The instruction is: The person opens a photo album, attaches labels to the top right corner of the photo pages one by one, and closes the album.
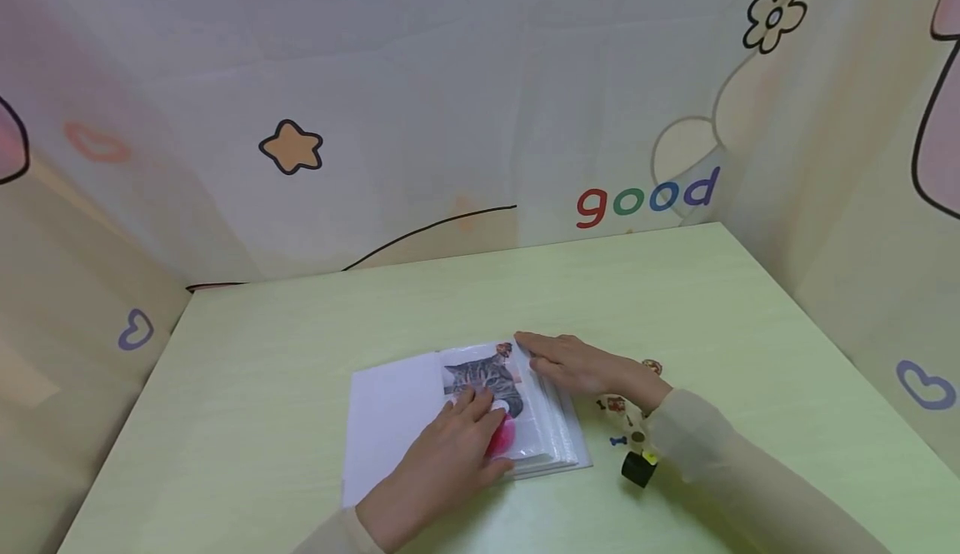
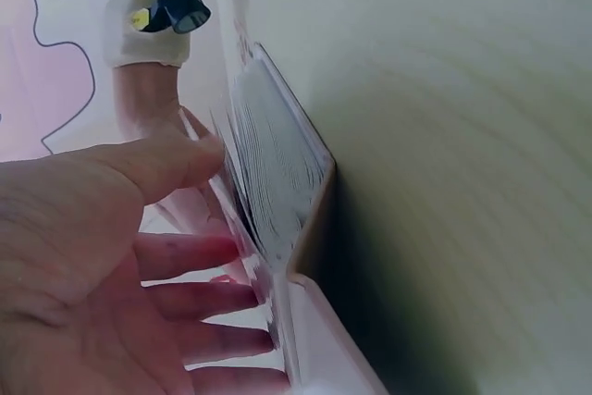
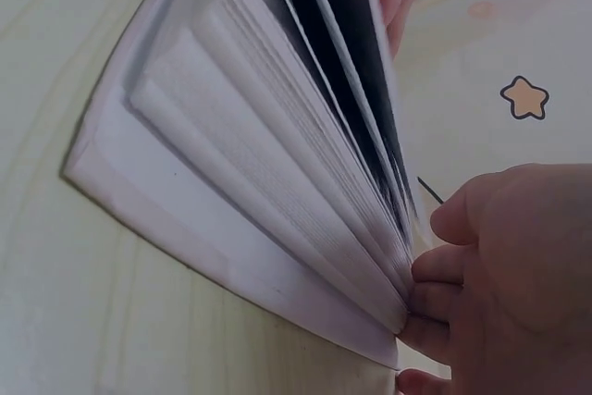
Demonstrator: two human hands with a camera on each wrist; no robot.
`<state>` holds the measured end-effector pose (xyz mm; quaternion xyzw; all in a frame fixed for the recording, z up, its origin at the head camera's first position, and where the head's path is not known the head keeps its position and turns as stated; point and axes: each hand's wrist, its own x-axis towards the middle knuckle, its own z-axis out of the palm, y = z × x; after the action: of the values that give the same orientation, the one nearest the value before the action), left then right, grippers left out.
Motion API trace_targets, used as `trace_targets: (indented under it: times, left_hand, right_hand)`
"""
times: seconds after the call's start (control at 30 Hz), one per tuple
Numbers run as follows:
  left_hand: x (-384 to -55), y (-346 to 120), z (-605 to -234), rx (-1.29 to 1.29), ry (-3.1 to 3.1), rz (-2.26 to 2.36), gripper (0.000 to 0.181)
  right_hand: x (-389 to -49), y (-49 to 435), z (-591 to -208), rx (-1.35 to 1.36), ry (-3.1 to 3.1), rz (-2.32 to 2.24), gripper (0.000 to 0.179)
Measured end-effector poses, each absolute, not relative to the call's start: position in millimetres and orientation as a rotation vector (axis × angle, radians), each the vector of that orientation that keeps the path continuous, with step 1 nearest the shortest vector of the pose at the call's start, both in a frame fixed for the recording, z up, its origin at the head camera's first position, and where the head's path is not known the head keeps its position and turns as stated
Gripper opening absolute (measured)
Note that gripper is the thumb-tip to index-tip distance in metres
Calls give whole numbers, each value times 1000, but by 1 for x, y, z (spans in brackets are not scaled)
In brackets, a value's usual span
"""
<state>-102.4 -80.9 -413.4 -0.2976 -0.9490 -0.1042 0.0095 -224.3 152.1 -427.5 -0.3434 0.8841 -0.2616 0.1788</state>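
Note:
A photo album (image 1: 390, 404) with a white cover lies open on the table, its stack of clear-sleeved pages to the right. On the top page is a grey tabby cat picture (image 1: 476, 373), with a small brown sticker-like picture at its upper corner and a pink patch below. My left hand (image 1: 450, 446) rests across that page with fingers extended, partly covering the cat. At the upper right of the page stack, my right hand (image 1: 573, 364) touches the edges with its fingertips (image 3: 430, 301). The pages (image 3: 268, 136) fan slightly apart in the right wrist view.
Several small sticker-like pictures (image 1: 617, 405) lie on the table (image 1: 300, 329) right of the album, partly under the right wrist. A small black camera (image 1: 639, 469) is worn at the right sleeve. A printed curtain (image 1: 420, 121) stands behind the table and along both sides.

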Motion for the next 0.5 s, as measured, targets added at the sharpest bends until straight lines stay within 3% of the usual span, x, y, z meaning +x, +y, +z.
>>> trace_targets:
  times: [0.2, 0.5]
  left_hand:
    - [-99, -79, -418, -952, -2814, -387, 40]
    - [-92, -76, -414, -950, -2736, -513, 68]
  right_hand:
    - [-225, 152, -429, -968, 2497, -767, 57]
    - [-225, 147, -431, -937, 2511, -748, 74]
